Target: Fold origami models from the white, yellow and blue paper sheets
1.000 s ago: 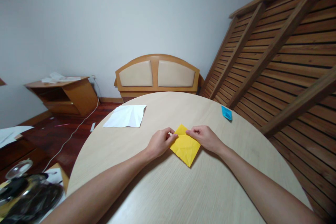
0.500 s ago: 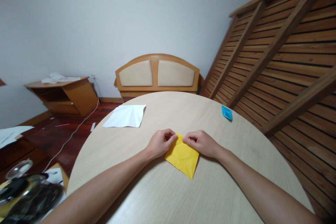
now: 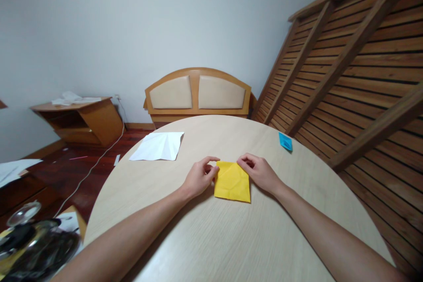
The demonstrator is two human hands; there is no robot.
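Yellow square paper sheet (image 3: 232, 182), creased, lies flat near the middle of the round pale wooden table (image 3: 231, 246). Left hand (image 3: 199, 177) pinches its upper left corner; right hand (image 3: 259, 172) pinches its upper right corner. White creased sheet (image 3: 158, 146) and small blue folded paper (image 3: 285, 142) lie well apart.

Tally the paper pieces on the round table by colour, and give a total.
Yellow: 1, the folded yellow paper, held at its far corners by the left hand and the right hand.
White: 1, the white sheet.
Blue: 1, the small blue piece.
Total: 3 on the table.
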